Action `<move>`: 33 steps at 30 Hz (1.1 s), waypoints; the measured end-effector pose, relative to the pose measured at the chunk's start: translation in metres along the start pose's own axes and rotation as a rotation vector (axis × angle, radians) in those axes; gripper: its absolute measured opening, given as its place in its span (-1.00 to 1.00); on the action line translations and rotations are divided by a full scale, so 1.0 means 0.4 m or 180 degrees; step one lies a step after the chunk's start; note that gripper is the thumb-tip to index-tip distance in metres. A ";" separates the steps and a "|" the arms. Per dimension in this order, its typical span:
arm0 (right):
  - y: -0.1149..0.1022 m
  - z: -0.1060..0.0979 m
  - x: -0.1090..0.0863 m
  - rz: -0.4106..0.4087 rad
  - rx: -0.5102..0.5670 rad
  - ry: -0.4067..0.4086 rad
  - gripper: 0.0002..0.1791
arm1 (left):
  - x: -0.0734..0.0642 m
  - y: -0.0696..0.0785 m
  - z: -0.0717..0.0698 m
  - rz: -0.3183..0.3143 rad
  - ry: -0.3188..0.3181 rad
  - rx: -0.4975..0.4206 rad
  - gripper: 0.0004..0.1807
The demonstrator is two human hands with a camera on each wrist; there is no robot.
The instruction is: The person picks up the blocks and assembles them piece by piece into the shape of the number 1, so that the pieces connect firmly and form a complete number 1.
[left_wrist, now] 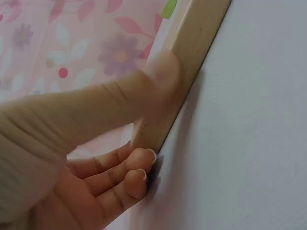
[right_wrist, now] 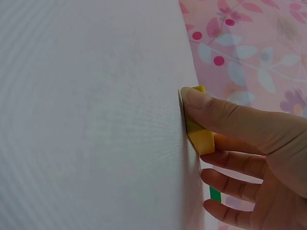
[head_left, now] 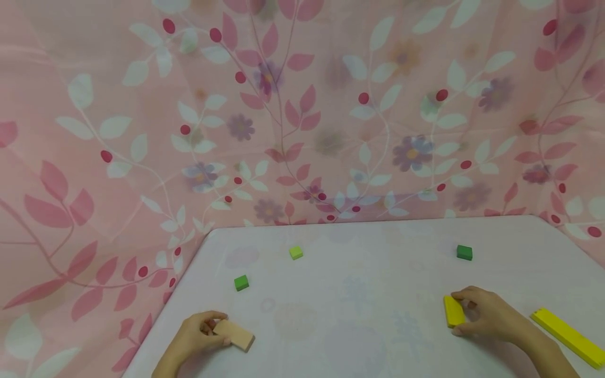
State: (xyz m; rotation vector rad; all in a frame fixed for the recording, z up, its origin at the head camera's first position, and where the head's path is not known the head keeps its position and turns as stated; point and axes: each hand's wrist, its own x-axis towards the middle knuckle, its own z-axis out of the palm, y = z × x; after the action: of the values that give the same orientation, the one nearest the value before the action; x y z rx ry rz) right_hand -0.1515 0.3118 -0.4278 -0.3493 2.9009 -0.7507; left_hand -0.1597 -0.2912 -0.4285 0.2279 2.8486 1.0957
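Note:
My left hand (head_left: 196, 333) holds a plain wooden block (head_left: 236, 337) at the near left of the white table. In the left wrist view, the thumb presses the long side of the wooden block (left_wrist: 194, 45), and fingertips lie at its near end. Toward the right, my right hand (head_left: 493, 317) pinches a short yellow block (head_left: 454, 312) between thumb and fingers. Seen from the right wrist, the yellow block (right_wrist: 201, 139) lies close on the tabletop, its middle partly covered by the thumb. The other fingers there are spread below it.
A green block (head_left: 241, 283) and a lime-green block (head_left: 296, 253) lie beyond the left hand. Past the right hand sits a dark green block (head_left: 465, 252). One long yellow block (head_left: 567, 336) rests beside the right forearm. Floral cloth (head_left: 331, 131) hangs behind the table (head_left: 331, 294).

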 end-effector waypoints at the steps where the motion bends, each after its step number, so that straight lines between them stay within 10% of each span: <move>1: 0.000 0.000 0.000 0.0012 0.0013 -0.0008 -0.23 | -0.001 -0.002 -0.002 0.0025 -0.0045 -0.0046 -0.51; 10: -0.001 0.003 0.002 0.0067 0.0041 -0.0024 -0.22 | 0.000 0.000 0.016 0.0235 0.0050 -0.0088 -0.63; 33: -0.005 0.000 0.001 0.0067 0.0025 0.0019 -0.22 | 0.081 0.126 0.167 0.1796 0.1069 -0.0258 -0.64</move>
State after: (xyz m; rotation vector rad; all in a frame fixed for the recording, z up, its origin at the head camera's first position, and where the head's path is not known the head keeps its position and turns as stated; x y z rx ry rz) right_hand -0.1513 0.3099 -0.4269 -0.3156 2.9014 -0.7610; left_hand -0.1774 -0.2048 -0.4452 0.9758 3.1070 1.4556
